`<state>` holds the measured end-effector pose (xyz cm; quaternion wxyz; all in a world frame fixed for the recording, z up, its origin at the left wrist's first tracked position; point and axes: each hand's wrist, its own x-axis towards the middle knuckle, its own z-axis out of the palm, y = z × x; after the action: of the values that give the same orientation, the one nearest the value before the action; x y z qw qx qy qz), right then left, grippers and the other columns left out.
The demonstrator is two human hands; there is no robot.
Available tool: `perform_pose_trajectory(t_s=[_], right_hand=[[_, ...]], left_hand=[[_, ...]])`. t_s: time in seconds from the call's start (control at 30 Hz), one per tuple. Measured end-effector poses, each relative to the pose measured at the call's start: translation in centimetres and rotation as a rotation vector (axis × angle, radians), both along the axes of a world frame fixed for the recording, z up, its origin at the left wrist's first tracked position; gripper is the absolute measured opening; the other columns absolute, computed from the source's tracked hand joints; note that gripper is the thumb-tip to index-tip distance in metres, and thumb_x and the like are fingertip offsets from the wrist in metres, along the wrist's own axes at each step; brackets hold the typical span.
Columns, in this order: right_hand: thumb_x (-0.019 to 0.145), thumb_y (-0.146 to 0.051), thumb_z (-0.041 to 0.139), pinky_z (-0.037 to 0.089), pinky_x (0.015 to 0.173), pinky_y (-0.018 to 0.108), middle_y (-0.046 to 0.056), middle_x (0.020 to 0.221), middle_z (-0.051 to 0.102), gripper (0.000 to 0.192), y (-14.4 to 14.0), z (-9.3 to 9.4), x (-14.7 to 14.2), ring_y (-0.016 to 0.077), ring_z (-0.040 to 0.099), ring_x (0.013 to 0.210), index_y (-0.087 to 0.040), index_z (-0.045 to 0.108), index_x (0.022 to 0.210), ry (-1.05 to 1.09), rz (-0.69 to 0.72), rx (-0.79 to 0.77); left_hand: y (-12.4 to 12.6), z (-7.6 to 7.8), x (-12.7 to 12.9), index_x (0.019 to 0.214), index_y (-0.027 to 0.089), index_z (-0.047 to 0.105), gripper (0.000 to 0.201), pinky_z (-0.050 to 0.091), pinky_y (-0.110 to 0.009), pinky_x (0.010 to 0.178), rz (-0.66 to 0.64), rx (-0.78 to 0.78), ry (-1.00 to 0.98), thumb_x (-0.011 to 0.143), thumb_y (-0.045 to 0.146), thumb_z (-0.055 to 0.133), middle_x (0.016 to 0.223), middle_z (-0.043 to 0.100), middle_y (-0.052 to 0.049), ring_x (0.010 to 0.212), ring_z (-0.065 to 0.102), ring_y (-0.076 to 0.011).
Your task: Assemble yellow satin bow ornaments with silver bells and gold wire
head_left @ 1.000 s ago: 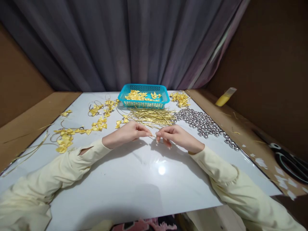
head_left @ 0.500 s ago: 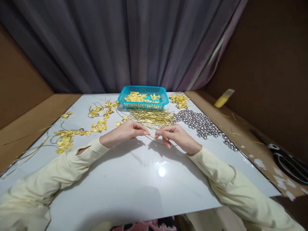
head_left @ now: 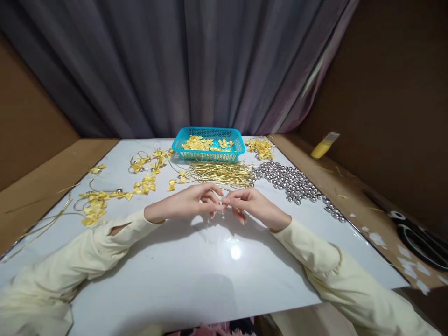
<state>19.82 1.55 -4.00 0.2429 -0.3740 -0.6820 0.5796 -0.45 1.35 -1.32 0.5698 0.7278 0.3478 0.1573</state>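
So I'm standing here watching this, and I'd call it partway along, with loads left. On the white table (head_left: 196,280) there are yellow bows on wire loops (head_left: 94,210) off to the left, some showing silvery bits, and another clump of yellow bows (head_left: 262,148) just right of the basket. Those look made up to me, or close to it.

What's left: 1 blue basket (head_left: 213,132) at the back with plenty of loose yellow bows (head_left: 196,143) in it, 1 thick heap of gold wires (head_left: 220,173) right in front of that, and a big spread of silvery beads (head_left: 294,179) on the right.

The 2 hands meet mid-table, near side of the wires. Right hand (head_left: 257,207) has thumb and forefinger drawn in narrow; left hand (head_left: 185,203) is curled, fingertips right up by the other's. Probably a thin wire in there, but it's too tiny from here, so I can't tell what either really grips.
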Motion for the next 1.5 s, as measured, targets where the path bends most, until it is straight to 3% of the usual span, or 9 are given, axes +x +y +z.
perform_pose_trajectory(t_s=[0.13,0.37,0.6,0.73,0.83,0.97,1.07,1.2,1.5], right_hand=[[0.082,-0.043,0.055,0.035,0.045,0.020,-0.005,0.044,0.050,0.033,0.1,-0.3,0.0,0.0056,0.043,0.038,-0.013,0.065,0.077,-0.014,0.029,0.002],[0.086,-0.048,0.047,0.039,0.046,0.020,-0.003,0.047,0.054,0.041,0.1,0.4,0.0,0.0057,0.046,0.039,-0.013,0.067,0.081,-0.058,0.050,-0.020],[0.088,-0.041,0.045,0.041,0.042,0.018,0.007,0.089,0.066,0.034,0.4,0.9,0.2,0.0065,0.055,0.051,-0.014,0.066,0.091,-0.010,0.086,-0.126],[0.086,-0.031,0.046,0.044,0.043,0.018,0.006,0.095,0.066,0.027,0.2,0.8,0.0,0.0076,0.058,0.055,-0.018,0.061,0.105,-0.031,0.112,-0.123],[0.083,-0.024,0.048,0.044,0.044,0.018,0.005,0.093,0.067,0.029,-0.2,0.8,-0.2,0.0086,0.059,0.057,-0.019,0.060,0.108,-0.092,0.124,0.011],[0.081,-0.017,0.048,0.043,0.050,0.018,0.004,0.087,0.069,0.028,-0.7,0.6,-0.6,0.0083,0.058,0.059,-0.017,0.065,0.103,-0.199,0.100,0.356],[0.081,-0.017,0.047,0.040,0.053,0.018,0.003,0.078,0.070,0.025,-1.0,0.4,-0.9,0.0089,0.057,0.060,-0.015,0.068,0.096,-0.269,0.062,0.524],[0.083,-0.017,0.046,0.039,0.054,0.019,0.003,0.072,0.069,0.024,-1.1,0.1,-0.9,0.0076,0.053,0.053,-0.014,0.069,0.089,-0.308,0.036,0.595],[0.078,-0.016,0.049,0.040,0.055,0.019,0.001,0.067,0.068,0.020,-0.8,-0.2,-0.7,0.0073,0.054,0.051,-0.015,0.068,0.081,-0.312,-0.004,0.585]], left_hand=[[-0.1,-0.3,0.2,0.099,0.019,0.049,0.017,0.042,-0.023,0.058,0.026,0.009,0.003,0.083,0.025,0.052,0.073,0.060,0.001,0.060,0.051,-0.0104],[0.3,-0.6,-0.1,0.090,0.017,0.053,0.011,0.041,-0.023,0.055,0.065,0.083,0.053,0.084,0.025,0.048,0.071,0.059,0.000,0.061,0.052,-0.0112],[0.4,-1.3,-0.2,0.097,0.019,0.043,0.016,0.039,-0.020,0.052,0.047,0.048,-0.061,0.083,0.020,0.050,0.069,0.056,0.003,0.061,0.050,-0.0105],[0.3,-1.3,-0.1,0.097,0.020,0.041,0.016,0.038,-0.020,0.052,0.039,0.050,-0.048,0.084,0.021,0.050,0.071,0.057,0.002,0.062,0.050,-0.0106],[0.3,-1.4,-0.1,0.096,0.020,0.041,0.015,0.037,-0.020,0.053,0.055,0.070,-0.020,0.084,0.023,0.049,0.070,0.056,0.003,0.060,0.049,-0.0100],[0.4,-1.5,-0.2,0.095,0.020,0.040,0.015,0.037,-0.021,0.053,0.048,0.070,-0.001,0.084,0.023,0.049,0.068,0.056,0.003,0.058,0.048,-0.0099],[0.4,-1.5,-0.2,0.096,0.020,0.039,0.015,0.037,-0.021,0.053,0.033,0.069,0.003,0.084,0.022,0.049,0.067,0.056,0.003,0.057,0.047,-0.0097],[0.4,-1.6,-0.3,0.095,0.020,0.039,0.014,0.037,-0.021,0.053,0.042,0.060,0.000,0.084,0.023,0.048,0.067,0.056,0.003,0.057,0.047,-0.0097],[0.3,-1.1,-0.2,0.092,0.020,0.039,0.012,0.035,-0.020,0.050,0.075,0.051,0.004,0.084,0.020,0.048,0.066,0.055,0.004,0.053,0.044,-0.0086]])
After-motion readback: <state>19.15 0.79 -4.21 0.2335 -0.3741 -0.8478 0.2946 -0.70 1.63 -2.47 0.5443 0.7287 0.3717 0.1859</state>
